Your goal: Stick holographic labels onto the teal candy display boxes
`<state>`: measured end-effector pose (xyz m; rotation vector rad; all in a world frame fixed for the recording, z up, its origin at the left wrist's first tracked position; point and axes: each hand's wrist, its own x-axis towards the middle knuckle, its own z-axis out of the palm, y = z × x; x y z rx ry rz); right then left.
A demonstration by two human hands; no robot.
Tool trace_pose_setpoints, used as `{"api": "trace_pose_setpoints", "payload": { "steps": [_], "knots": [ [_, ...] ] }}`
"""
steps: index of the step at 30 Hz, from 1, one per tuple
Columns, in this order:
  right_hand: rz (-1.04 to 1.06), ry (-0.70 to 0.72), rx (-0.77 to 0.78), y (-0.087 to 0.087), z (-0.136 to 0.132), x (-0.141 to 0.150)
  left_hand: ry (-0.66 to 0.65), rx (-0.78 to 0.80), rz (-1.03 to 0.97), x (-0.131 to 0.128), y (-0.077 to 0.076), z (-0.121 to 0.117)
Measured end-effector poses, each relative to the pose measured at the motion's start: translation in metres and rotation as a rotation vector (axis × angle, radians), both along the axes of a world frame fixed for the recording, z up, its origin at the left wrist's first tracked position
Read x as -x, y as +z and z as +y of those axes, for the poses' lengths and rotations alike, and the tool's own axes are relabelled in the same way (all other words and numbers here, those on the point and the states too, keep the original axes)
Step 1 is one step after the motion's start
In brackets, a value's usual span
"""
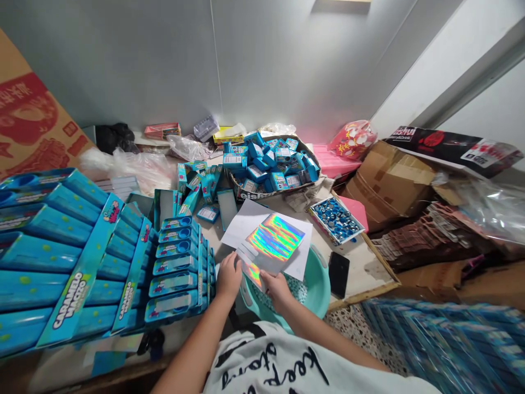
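My left hand (228, 275) and my right hand (276, 288) both grip the near edge of a shiny holographic sheet (274, 238). The sheet shows rainbow bands and lies tilted over a white paper (246, 219) and a teal basin (318, 284). The basin sits right in front of me, partly hidden under the sheet and my right hand. Stacked blue display boxes (180, 268) stand just left of my left hand.
A basket of small blue boxes (270, 164) sits behind the paper. A tray of blue round pieces (335, 219) and a black phone (338, 273) lie to the right. Tall blue cartons (53, 257) fill the left; cardboard boxes (389, 180) the right.
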<state>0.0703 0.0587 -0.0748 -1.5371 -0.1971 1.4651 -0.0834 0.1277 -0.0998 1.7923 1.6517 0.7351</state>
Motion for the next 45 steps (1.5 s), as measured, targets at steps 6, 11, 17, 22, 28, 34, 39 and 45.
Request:
{"api": "trace_pose_setpoints", "payload": {
  "steps": [6, 11, 17, 22, 28, 34, 39, 45],
  "knots": [
    [-0.019, -0.008, 0.02, -0.002, 0.001, 0.0, 0.02, 0.02, -0.02, 0.001, -0.002, 0.002],
    [-0.026, -0.018, 0.009, -0.003, 0.002, 0.0, 0.009, 0.005, -0.063, 0.001, 0.002, 0.004],
    [-0.046, -0.032, 0.004, -0.002, 0.003, 0.002, -0.015, -0.012, -0.123, -0.002, 0.011, 0.004],
    [-0.068, -0.038, -0.01, 0.002, 0.004, 0.002, -0.097, -0.022, -0.182, -0.004, 0.022, -0.001],
    [-0.082, -0.032, -0.026, 0.006, 0.006, 0.003, -0.102, 0.023, -0.249, -0.01, 0.035, -0.005],
    [-0.076, 0.022, 0.014, 0.015, 0.009, 0.004, -0.073, 0.003, -0.419, -0.019, 0.084, -0.017],
    [-0.117, 0.242, 0.109, 0.052, -0.01, -0.033, 0.167, -0.117, -0.581, 0.017, 0.181, -0.02],
    [-0.36, 0.519, -0.396, 0.134, 0.022, -0.023, 0.399, -0.171, -0.671, 0.079, 0.233, 0.013]
  ]
}}
